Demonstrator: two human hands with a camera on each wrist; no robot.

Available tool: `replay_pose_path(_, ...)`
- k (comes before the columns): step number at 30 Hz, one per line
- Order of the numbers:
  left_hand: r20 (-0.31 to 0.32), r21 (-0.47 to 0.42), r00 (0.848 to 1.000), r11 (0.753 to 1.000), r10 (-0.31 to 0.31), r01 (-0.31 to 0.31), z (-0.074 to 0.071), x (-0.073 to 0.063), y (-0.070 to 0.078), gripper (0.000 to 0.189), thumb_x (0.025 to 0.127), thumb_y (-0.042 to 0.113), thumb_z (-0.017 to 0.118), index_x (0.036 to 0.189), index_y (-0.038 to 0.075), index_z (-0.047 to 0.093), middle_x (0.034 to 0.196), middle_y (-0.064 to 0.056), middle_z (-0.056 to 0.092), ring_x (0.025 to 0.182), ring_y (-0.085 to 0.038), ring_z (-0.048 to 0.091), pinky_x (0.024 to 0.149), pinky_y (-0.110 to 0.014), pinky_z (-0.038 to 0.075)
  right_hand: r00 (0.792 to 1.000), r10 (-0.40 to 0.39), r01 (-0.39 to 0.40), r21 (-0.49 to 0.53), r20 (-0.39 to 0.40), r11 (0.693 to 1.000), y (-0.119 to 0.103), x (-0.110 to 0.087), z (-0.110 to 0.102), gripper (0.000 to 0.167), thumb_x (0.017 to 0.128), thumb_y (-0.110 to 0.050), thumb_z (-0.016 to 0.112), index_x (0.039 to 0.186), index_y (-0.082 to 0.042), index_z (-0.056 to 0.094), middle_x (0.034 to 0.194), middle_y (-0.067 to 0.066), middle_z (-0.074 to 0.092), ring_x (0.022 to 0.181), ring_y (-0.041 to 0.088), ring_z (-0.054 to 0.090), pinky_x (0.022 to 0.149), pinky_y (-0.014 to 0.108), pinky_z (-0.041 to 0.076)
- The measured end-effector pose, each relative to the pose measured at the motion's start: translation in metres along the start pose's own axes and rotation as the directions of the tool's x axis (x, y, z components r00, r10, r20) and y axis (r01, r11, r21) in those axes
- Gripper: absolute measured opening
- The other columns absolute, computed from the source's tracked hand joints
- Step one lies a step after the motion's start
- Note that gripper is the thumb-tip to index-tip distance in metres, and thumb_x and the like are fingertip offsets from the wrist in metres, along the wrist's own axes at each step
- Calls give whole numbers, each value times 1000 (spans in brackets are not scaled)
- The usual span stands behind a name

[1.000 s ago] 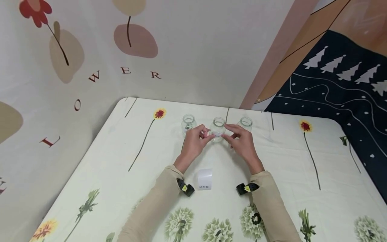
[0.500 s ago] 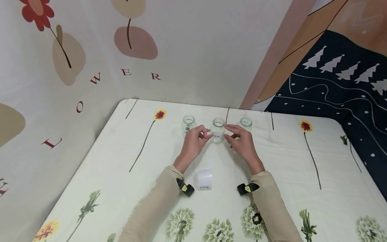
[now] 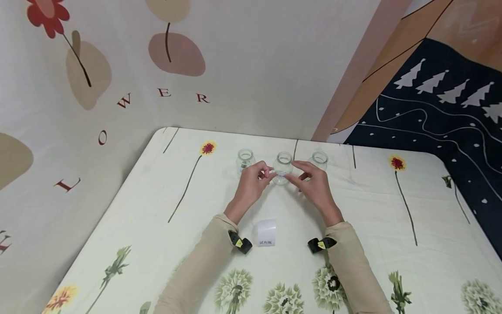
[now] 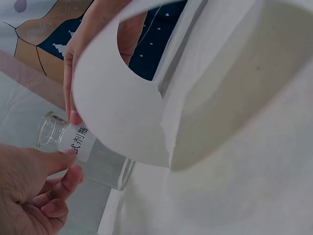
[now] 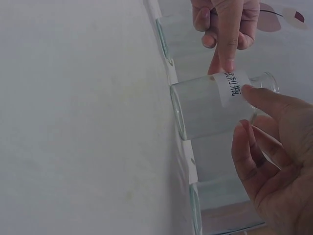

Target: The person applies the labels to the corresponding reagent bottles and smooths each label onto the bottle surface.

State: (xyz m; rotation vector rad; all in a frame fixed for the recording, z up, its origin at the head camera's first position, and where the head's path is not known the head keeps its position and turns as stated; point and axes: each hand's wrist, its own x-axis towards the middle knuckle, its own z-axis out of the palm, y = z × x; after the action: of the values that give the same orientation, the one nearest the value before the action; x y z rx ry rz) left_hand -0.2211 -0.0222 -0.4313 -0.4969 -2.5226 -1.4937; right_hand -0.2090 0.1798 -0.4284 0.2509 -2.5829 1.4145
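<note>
A small clear glass jar (image 3: 284,162) stands upright in the middle of a row, between both hands. On its front is a white label (image 5: 230,89) printed with dark Chinese characters. My left hand (image 3: 252,183) is at the jar's left side, its thumb pressing the label's left end and the other fingers curled. From the right, my right hand (image 3: 315,183) grips the jar, thumb on the label and index finger reaching up behind the neck. In the left wrist view, the left hand (image 4: 36,188) has its thumb tip on the label.
One similar jar (image 3: 245,156) stands on the left and another jar (image 3: 320,158) on the right, partly behind the hands. A roll of white labels (image 3: 266,231) lies nearer the body between the forearms. A flower-print cloth (image 3: 372,209) covers the table; a printed wall curtain (image 3: 259,96) hangs behind.
The right thumb came off the label's right end half a second ago and is now back on it. The left hand stays almost still, and the jar keeps its place.
</note>
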Motion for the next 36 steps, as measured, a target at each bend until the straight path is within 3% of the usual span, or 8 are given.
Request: replay_pose_path(36, 2, -9, 1000, 1000, -9, 10, 0, 1, -1, 31, 96, 9, 74, 76, 9, 50, 111, -15, 77, 72, -14, 66, 60, -20, 49, 1000, -25, 25, 11, -10, 1000, -2, 0, -1, 42, 92, -15, 80, 132, -5, 71, 137, 15, 66, 76, 27, 71, 52, 22, 50)
